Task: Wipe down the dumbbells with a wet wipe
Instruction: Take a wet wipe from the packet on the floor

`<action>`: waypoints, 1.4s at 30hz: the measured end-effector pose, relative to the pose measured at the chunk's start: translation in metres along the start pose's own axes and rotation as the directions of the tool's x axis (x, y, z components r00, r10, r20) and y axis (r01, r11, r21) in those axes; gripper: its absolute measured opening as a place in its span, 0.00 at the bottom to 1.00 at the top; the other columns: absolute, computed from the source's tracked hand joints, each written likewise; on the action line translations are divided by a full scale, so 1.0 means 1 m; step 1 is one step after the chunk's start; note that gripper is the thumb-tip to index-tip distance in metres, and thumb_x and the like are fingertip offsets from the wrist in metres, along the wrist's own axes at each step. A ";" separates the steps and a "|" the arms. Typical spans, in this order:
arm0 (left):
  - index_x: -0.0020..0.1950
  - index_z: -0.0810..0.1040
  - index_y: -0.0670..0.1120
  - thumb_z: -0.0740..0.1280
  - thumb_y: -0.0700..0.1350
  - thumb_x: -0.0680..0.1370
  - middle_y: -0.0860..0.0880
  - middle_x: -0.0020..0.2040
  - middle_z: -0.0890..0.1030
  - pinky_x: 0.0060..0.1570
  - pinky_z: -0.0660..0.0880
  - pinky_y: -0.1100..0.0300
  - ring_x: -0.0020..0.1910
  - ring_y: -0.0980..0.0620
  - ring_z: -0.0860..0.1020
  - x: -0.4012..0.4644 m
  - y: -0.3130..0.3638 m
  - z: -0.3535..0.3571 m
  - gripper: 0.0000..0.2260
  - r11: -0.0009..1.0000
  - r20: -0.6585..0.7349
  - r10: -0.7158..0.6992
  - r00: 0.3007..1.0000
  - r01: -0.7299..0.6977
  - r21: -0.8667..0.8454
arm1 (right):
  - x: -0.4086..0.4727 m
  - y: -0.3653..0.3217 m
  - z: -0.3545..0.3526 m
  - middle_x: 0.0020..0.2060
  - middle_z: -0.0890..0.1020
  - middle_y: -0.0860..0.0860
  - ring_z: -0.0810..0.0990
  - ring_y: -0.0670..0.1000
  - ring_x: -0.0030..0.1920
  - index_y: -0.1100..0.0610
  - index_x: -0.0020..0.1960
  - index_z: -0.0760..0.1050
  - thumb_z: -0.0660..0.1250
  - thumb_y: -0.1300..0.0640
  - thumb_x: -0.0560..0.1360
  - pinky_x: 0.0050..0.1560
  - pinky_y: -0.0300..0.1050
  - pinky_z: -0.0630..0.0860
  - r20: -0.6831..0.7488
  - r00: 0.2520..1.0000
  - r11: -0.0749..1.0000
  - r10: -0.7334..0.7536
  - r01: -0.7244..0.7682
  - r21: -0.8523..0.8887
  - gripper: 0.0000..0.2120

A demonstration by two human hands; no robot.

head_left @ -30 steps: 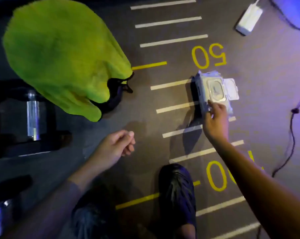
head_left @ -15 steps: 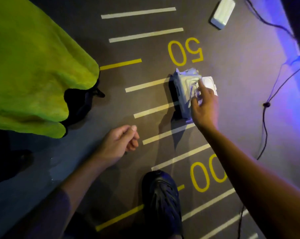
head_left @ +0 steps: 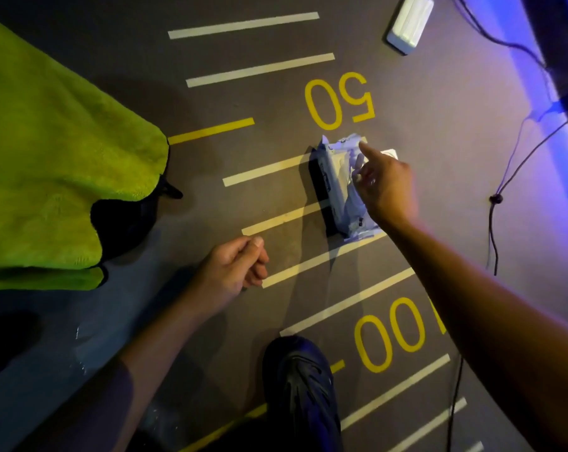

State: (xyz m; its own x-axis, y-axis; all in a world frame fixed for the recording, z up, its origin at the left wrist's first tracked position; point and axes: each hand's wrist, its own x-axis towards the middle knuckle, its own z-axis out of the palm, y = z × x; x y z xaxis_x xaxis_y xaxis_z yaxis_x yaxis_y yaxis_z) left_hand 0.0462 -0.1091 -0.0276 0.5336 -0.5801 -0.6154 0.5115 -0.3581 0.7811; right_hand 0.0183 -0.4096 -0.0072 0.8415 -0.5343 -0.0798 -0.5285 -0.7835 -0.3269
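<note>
1. Soft white-and-lilac plastic pack of wet wipes [head_left: 338,187]: lies on the dark marked floor [head_left: 439,158], just below the yellow "50".
2. Right hand [head_left: 385,187]: over the pack, index finger straight, other fingers pinching a limp white wipe [head_left: 353,172].
3. Left hand [head_left: 233,269]: loosely curled, holding nothing.
4. Handling: wipe probably light, damp, tearable; grip a corner.
5. Dumbbells: not visible.

I see the wet-wipe pack [head_left: 336,187] lying flat on the marked floor. A white wipe [head_left: 353,164] sticks up, crumpled, from its top.
</note>
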 end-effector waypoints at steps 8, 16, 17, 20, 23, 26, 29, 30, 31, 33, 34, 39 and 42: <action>0.46 0.78 0.42 0.58 0.47 0.88 0.48 0.35 0.79 0.34 0.74 0.65 0.34 0.55 0.77 -0.002 0.006 0.004 0.16 0.999 0.005 0.036 0.999 -0.036 0.006 | 0.004 -0.011 0.003 0.50 0.86 0.58 0.81 0.64 0.50 0.57 0.70 0.73 0.65 0.60 0.79 0.42 0.45 0.66 0.009 0.996 0.990 0.083 -0.082 -0.118 0.19; 0.45 0.78 0.42 0.58 0.47 0.88 0.48 0.35 0.80 0.32 0.74 0.67 0.33 0.54 0.77 0.000 0.005 0.012 0.16 1.000 -0.006 0.011 1.000 -0.011 0.022 | -0.007 -0.003 -0.011 0.37 0.78 0.51 0.75 0.51 0.37 0.62 0.68 0.72 0.66 0.64 0.79 0.37 0.38 0.67 -0.002 0.981 0.942 0.191 -0.183 0.280 0.18; 0.45 0.78 0.43 0.58 0.47 0.88 0.49 0.34 0.80 0.32 0.74 0.67 0.33 0.54 0.77 0.000 0.005 0.014 0.16 1.000 -0.009 0.005 1.000 -0.005 0.029 | -0.009 -0.002 -0.013 0.36 0.77 0.51 0.74 0.49 0.35 0.62 0.67 0.72 0.65 0.64 0.79 0.34 0.34 0.67 -0.007 0.981 0.935 0.195 -0.184 0.305 0.17; 0.45 0.78 0.43 0.58 0.48 0.88 0.50 0.34 0.80 0.33 0.75 0.66 0.34 0.54 0.78 -0.001 0.007 0.016 0.16 0.999 -0.012 -0.006 1.000 0.007 0.044 | -0.013 0.000 -0.016 0.34 0.74 0.48 0.71 0.43 0.33 0.59 0.64 0.73 0.63 0.65 0.80 0.33 0.28 0.68 -0.021 0.970 0.888 0.241 -0.212 0.409 0.13; 0.46 0.78 0.44 0.58 0.49 0.87 0.50 0.34 0.81 0.35 0.75 0.65 0.35 0.53 0.78 -0.004 0.011 0.016 0.16 0.998 -0.013 -0.010 1.000 0.010 0.057 | -0.015 0.002 -0.018 0.33 0.73 0.47 0.70 0.43 0.32 0.59 0.63 0.74 0.61 0.65 0.80 0.32 0.33 0.67 -0.039 0.947 0.811 0.319 -0.251 0.529 0.12; 0.46 0.79 0.44 0.58 0.49 0.87 0.51 0.35 0.81 0.37 0.75 0.63 0.36 0.53 0.78 -0.009 0.013 0.015 0.16 0.998 0.001 -0.002 1.000 0.002 0.056 | -0.018 -0.001 -0.024 0.37 0.75 0.48 0.71 0.41 0.32 0.57 0.63 0.74 0.61 0.65 0.80 0.33 0.32 0.69 -0.061 0.913 0.705 0.404 -0.268 0.657 0.12; 0.46 0.79 0.44 0.58 0.48 0.87 0.50 0.35 0.81 0.38 0.75 0.61 0.37 0.52 0.78 -0.015 0.013 0.014 0.16 0.998 0.004 0.008 1.000 -0.008 0.055 | -0.026 -0.009 -0.033 0.43 0.78 0.52 0.74 0.47 0.37 0.55 0.61 0.74 0.62 0.62 0.79 0.36 0.35 0.72 -0.077 0.902 0.630 0.424 -0.234 0.740 0.12; 0.46 0.78 0.44 0.58 0.48 0.87 0.50 0.35 0.81 0.38 0.75 0.60 0.37 0.52 0.78 -0.017 0.012 0.014 0.15 0.998 0.005 0.017 1.000 -0.017 0.055 | -0.029 -0.012 -0.038 0.43 0.78 0.52 0.74 0.48 0.37 0.55 0.61 0.74 0.62 0.62 0.78 0.37 0.35 0.72 -0.091 0.902 0.614 0.421 -0.210 0.761 0.12; 0.46 0.78 0.44 0.58 0.49 0.88 0.50 0.35 0.81 0.38 0.75 0.59 0.37 0.51 0.78 -0.019 0.012 0.014 0.16 0.998 0.004 0.028 1.000 -0.028 0.051 | -0.030 -0.017 -0.045 0.43 0.78 0.52 0.74 0.48 0.37 0.55 0.60 0.74 0.62 0.63 0.78 0.38 0.35 0.73 -0.111 0.901 0.597 0.419 -0.181 0.782 0.11; 0.45 0.79 0.45 0.60 0.53 0.87 0.50 0.35 0.81 0.38 0.74 0.59 0.37 0.51 0.78 -0.023 0.011 0.014 0.17 0.998 -0.002 0.050 0.999 -0.049 0.036 | -0.030 -0.023 -0.060 0.41 0.78 0.49 0.76 0.48 0.38 0.53 0.57 0.75 0.63 0.63 0.77 0.42 0.38 0.76 -0.163 0.900 0.566 0.404 -0.106 0.818 0.10; 0.45 0.79 0.45 0.60 0.56 0.85 0.50 0.35 0.82 0.37 0.75 0.60 0.36 0.52 0.79 -0.025 0.011 0.013 0.18 0.997 -0.007 0.064 0.998 -0.063 0.032 | -0.029 -0.025 -0.066 0.41 0.79 0.49 0.77 0.48 0.39 0.53 0.56 0.75 0.63 0.63 0.77 0.44 0.40 0.77 -0.192 0.906 0.576 0.377 -0.067 0.815 0.10; 0.45 0.79 0.43 0.61 0.58 0.78 0.51 0.33 0.81 0.36 0.75 0.63 0.34 0.54 0.78 -0.038 0.012 0.015 0.19 0.994 -0.035 0.108 0.994 -0.107 0.016 | -0.032 -0.011 -0.051 0.45 0.79 0.50 0.78 0.48 0.43 0.56 0.62 0.75 0.73 0.53 0.77 0.48 0.44 0.74 -0.060 0.967 0.897 0.249 -0.207 0.390 0.17; 0.43 0.78 0.42 0.62 0.52 0.84 0.51 0.31 0.80 0.33 0.74 0.67 0.30 0.57 0.76 -0.047 0.007 0.023 0.16 0.995 -0.070 0.093 0.993 -0.096 -0.036 | -0.033 -0.008 -0.035 0.53 0.78 0.53 0.78 0.52 0.49 0.58 0.63 0.76 0.77 0.42 0.73 0.49 0.45 0.72 0.016 0.951 0.926 0.307 -0.303 0.224 0.26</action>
State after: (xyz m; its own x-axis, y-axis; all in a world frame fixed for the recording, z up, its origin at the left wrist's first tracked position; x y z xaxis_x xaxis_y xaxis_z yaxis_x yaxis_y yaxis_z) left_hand 0.0093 -0.1008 0.0088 0.6245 -0.5584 -0.5461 0.4820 -0.2746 0.8320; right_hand -0.0093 -0.3974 0.0312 0.6400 -0.7440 -0.1918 -0.7195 -0.4928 -0.4893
